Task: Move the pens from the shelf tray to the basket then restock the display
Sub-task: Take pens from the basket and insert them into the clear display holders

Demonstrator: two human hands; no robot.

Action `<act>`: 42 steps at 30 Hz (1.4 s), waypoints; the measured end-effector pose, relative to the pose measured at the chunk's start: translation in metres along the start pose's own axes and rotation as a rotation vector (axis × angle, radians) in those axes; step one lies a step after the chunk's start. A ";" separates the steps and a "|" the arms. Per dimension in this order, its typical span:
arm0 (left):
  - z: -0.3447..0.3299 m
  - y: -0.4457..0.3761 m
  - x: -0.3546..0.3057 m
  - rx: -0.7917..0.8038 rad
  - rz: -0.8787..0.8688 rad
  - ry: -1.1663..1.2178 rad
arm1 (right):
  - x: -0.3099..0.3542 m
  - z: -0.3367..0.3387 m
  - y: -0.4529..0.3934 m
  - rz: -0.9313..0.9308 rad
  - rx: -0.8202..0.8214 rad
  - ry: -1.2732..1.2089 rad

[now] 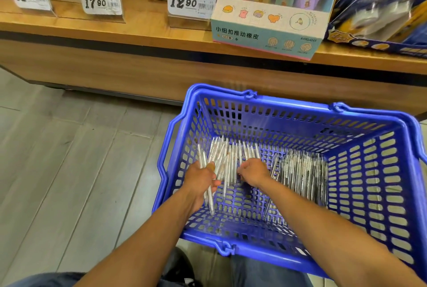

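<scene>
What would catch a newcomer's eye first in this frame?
The bright blue plastic basket at lower right, with both hands inside it: the left hand grips a bunch of white pens, and the right hand curls over more of them. Behind, on the wooden shelf, stand white price tags and a pastel eraser display box.

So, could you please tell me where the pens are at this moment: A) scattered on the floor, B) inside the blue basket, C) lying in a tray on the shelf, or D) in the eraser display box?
B: the pens lie in the blue basket, where the left hand grips a bundle and the right hand reaches into them.
</scene>
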State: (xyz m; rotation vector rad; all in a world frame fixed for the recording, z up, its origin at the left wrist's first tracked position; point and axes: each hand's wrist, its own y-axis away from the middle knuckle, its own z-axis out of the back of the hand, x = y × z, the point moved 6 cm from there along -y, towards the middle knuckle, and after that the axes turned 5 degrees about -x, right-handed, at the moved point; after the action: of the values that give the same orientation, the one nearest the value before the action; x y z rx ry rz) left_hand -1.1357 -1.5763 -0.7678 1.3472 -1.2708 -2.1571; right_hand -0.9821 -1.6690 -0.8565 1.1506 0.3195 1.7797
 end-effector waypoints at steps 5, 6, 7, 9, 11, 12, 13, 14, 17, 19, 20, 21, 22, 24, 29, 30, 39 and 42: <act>0.002 -0.006 0.004 0.003 0.002 -0.022 | -0.002 -0.028 -0.014 -0.023 -0.076 0.244; 0.003 -0.007 0.005 -0.001 -0.004 -0.030 | -0.002 -0.032 -0.017 -0.042 -0.101 0.274; 0.003 -0.007 0.005 -0.008 -0.010 -0.043 | -0.003 -0.035 -0.017 -0.067 -0.123 0.293; 0.002 -0.006 0.006 -0.002 -0.023 -0.068 | -0.006 -0.043 -0.018 -0.102 -0.147 0.327; 0.001 -0.005 0.005 0.004 -0.037 -0.080 | -0.006 -0.049 -0.020 -0.113 -0.137 0.361; 0.001 -0.006 0.006 0.004 -0.049 -0.072 | -0.006 -0.051 -0.021 -0.122 -0.125 0.366; 0.001 -0.007 0.006 0.003 -0.053 -0.070 | -0.006 -0.052 -0.023 -0.133 -0.106 0.351; 0.001 -0.008 0.006 0.001 -0.054 -0.069 | -0.006 -0.052 -0.025 -0.146 -0.084 0.327; 0.002 -0.009 0.007 0.000 -0.041 -0.073 | -0.006 -0.053 -0.025 -0.140 0.019 0.296; 0.001 -0.010 0.008 0.003 -0.037 -0.081 | -0.005 -0.054 -0.020 -0.102 0.100 0.280; 0.001 -0.011 0.009 0.004 -0.038 -0.075 | -0.004 -0.055 -0.017 -0.080 0.138 0.220; 0.002 -0.011 0.009 0.001 -0.035 -0.068 | -0.001 -0.054 -0.012 -0.055 0.176 0.125; 0.002 -0.011 0.008 -0.008 -0.032 -0.067 | 0.003 -0.052 -0.007 -0.029 0.216 0.021; 0.004 -0.010 0.006 -0.037 -0.034 -0.086 | 0.016 -0.044 0.007 0.026 0.316 -0.173; 0.004 -0.008 0.003 -0.039 -0.055 -0.088 | 0.053 -0.030 0.049 0.152 0.654 -0.484; 0.004 -0.008 0.002 -0.035 -0.053 -0.080 | 0.057 -0.029 0.054 0.155 0.705 -0.508; 0.003 -0.005 0.001 -0.028 0.021 0.020 | 0.030 -0.012 0.010 0.051 0.317 -0.280; 0.002 -0.005 0.002 -0.007 0.052 0.059 | 0.011 -0.008 -0.010 0.095 0.017 0.235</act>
State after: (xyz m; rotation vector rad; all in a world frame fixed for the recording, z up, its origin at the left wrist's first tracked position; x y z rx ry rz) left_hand -1.1370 -1.5738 -0.7722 1.3503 -1.2603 -2.0696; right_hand -0.9840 -1.6527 -0.8610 0.9829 0.4250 2.0039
